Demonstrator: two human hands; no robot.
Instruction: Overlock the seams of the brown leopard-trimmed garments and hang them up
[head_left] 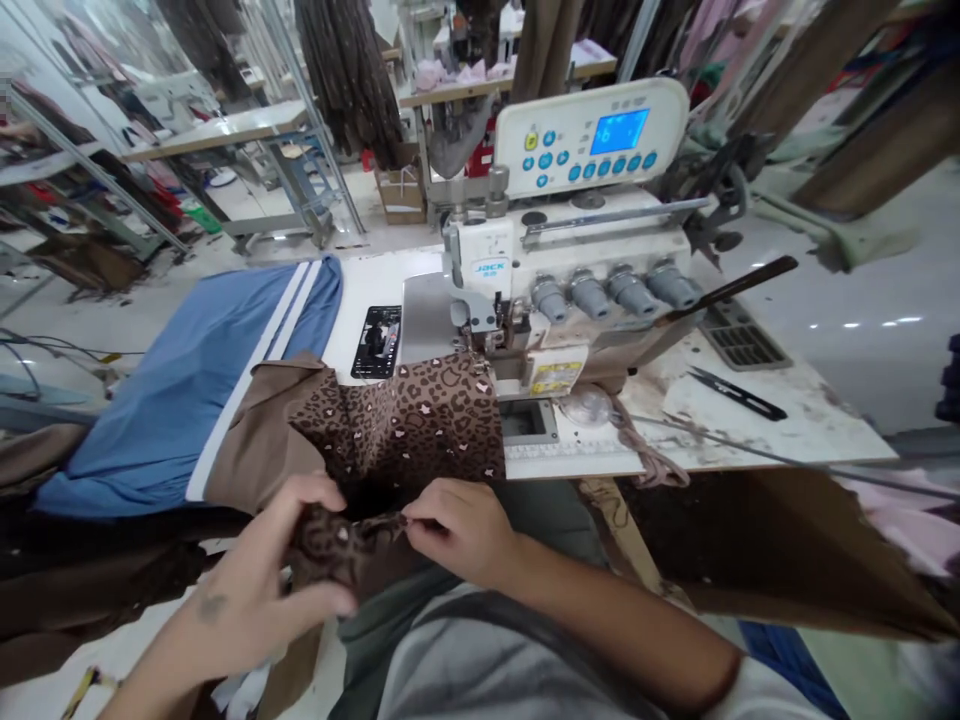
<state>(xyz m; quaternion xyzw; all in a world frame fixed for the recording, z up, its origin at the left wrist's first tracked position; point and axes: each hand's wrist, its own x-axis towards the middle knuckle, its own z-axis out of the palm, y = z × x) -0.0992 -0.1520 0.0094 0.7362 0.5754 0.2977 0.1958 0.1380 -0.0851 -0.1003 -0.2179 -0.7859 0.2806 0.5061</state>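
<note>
Leopard-print brown fabric point(427, 420) lies across the front of the table, its far right corner beneath the presser foot of a white sewing machine point(480, 250). At the near side, my right hand point(461, 525) pinches an edge of this fabric between thumb and fingers. My left hand point(262, 570) is curved around a bunched part of the same print, thumb below and fingers above. Plain brown fabric point(262, 430) adjoins the print on the left, over blue cloth with white stripes point(202, 360).
A phone point(377, 342) lies left of the machine. Black thread snips point(739, 393) and a coiled cord point(652, 450) are on the right of the table point(817, 430). Behind stand other worktables point(225, 133), hanging garments and a cardboard box point(401, 190).
</note>
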